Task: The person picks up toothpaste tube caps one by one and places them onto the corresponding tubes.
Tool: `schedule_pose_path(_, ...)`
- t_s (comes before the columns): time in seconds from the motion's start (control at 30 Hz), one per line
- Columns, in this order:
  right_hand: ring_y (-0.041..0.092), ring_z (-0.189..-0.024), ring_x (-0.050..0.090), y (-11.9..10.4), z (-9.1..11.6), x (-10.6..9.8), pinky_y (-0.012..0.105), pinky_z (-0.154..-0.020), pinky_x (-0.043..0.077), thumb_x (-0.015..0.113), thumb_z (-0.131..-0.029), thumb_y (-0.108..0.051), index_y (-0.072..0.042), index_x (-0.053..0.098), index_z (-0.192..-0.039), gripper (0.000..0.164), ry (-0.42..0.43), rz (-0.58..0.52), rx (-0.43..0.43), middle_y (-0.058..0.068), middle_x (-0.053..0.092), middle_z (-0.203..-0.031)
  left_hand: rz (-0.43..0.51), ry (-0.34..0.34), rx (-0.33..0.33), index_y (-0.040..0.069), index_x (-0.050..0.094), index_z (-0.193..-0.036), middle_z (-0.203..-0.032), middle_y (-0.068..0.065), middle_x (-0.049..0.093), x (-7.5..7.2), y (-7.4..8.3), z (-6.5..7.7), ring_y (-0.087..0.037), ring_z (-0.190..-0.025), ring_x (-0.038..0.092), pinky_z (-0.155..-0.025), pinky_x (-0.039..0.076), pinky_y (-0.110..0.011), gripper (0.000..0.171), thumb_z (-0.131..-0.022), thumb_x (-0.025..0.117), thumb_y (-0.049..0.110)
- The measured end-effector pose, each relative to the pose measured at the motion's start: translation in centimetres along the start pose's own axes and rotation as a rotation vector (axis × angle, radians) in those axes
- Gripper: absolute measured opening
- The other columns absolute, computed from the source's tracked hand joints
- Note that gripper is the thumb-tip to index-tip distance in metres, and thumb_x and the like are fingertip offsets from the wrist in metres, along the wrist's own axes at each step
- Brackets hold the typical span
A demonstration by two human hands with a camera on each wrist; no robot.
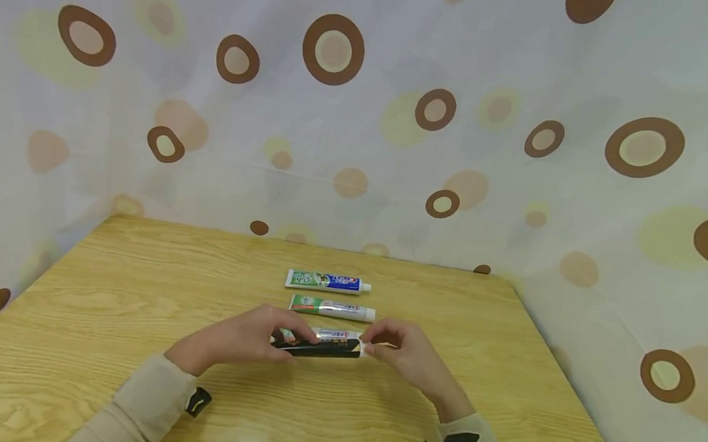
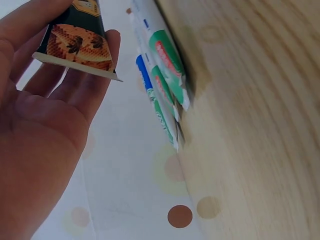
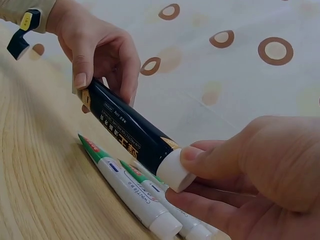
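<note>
A black toothpaste tube (image 3: pixel 131 129) with gold print and a white cap is held level above the table between both hands. My left hand (image 1: pixel 246 339) grips its flat tail end, where a honeycomb picture shows in the left wrist view. With thumb and fingers, my right hand (image 1: pixel 409 357) pinches the white cap (image 3: pixel 176 170). Just behind the black tube lies a white and green toothpaste tube (image 3: pixel 132 187), partly hidden by it in the head view. Beyond that lie a second white and green tube (image 1: pixel 333 308) and a green and blue tube (image 1: pixel 325 281).
The tubes lie in a row, caps to the right, on a wood-grain table (image 1: pixel 146 283). A white cloth (image 1: pixel 393 163) with brown and yellow circles hangs behind the table and along its sides. Black straps (image 1: pixel 198 402) circle both sleeved wrists.
</note>
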State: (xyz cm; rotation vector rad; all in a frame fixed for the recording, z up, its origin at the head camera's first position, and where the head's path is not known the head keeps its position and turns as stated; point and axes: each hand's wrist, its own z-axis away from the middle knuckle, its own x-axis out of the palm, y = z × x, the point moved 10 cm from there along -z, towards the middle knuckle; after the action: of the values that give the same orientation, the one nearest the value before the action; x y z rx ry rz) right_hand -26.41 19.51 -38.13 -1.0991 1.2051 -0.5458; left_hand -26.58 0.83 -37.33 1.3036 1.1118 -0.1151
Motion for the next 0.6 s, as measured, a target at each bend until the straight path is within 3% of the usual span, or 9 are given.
schedule_pose_path(0.37,0.022,-0.104,0.066,1.5,0.2,0.6,0.025,-0.084,0.055,0.064,-0.094,-0.002,-0.003,0.068,-0.104,0.010,-0.052,0.049,0.015,0.014,0.067,-0.109,-0.121,-0.039,-0.046,0.019,0.069,-0.121,-0.115,0.003,0.068,1.6,-0.7,-0.4,-0.005,-0.096,0.061,-0.082,0.052,-0.025,0.039,-0.084,0.080,0.015)
schedule_pose_path(0.6,0.022,-0.105,0.065,1.8,0.2,1.0,0.025,-0.086,0.054,0.063,-0.094,0.001,-0.003,0.068,-0.103,0.011,-0.081,0.070,0.011,0.014,0.067,-0.110,-0.167,-0.066,-0.064,0.018,0.068,-0.123,-0.120,0.004,0.067,2.4,-1.0,-0.6,-0.005,-0.100,0.061,-0.089,0.052,-0.026,0.043,-0.083,0.081,0.018)
